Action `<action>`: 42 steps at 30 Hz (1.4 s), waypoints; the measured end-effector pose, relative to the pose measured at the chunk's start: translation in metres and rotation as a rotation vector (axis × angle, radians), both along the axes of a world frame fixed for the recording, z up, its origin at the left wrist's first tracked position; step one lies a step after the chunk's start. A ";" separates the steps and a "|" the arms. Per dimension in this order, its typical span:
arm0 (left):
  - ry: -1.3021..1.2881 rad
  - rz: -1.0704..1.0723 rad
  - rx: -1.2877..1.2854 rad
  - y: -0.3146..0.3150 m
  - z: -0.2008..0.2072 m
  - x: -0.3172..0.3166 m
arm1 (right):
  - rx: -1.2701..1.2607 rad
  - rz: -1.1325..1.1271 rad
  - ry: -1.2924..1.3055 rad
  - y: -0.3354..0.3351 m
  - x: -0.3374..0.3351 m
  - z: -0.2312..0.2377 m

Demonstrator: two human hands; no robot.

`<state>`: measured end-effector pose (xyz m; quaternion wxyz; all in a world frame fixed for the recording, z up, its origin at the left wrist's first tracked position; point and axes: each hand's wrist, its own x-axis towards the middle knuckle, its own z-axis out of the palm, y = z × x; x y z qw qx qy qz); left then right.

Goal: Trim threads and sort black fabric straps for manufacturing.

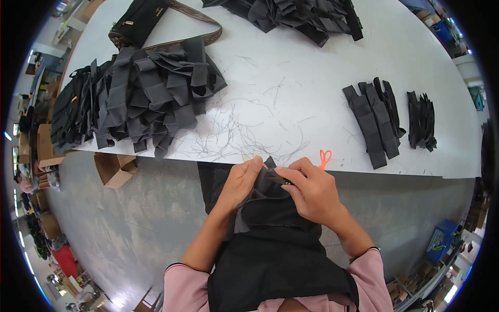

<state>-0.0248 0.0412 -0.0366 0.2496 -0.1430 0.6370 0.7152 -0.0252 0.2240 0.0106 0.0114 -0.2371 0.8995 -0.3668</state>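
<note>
At the table's near edge, my left hand point(241, 182) is closed, pinching a dark grey fabric strip point(270, 162) between thumb and fingers. My right hand point(314, 190) is closed on a small dark tool that looks like thread snips point(279, 179), held against the strip; my fingers partly hide it. More dark fabric hangs below my hands, in front of my black apron point(270, 265). Just beyond my right hand are the orange handle loops of scissors point(325, 157); their blades are hidden.
Many cut threads point(234, 132) litter the white table point(306, 67). A large heap of dark strips point(150, 93) lies left, beside a black bag point(138, 23). Another heap point(296, 18) lies at the back. Smaller stacks point(374, 122) lie right. A cardboard box point(114, 171) stands below the left edge.
</note>
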 end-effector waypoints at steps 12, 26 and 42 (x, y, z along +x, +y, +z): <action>-0.023 -0.052 0.057 0.004 0.001 0.002 | 0.003 -0.064 0.105 -0.003 0.012 -0.005; -0.108 -0.165 0.087 -0.004 -0.007 -0.004 | -0.095 0.101 -0.134 0.013 -0.009 0.008; -0.179 -0.228 0.095 -0.004 -0.007 -0.006 | 0.117 0.309 -0.061 0.009 -0.013 0.009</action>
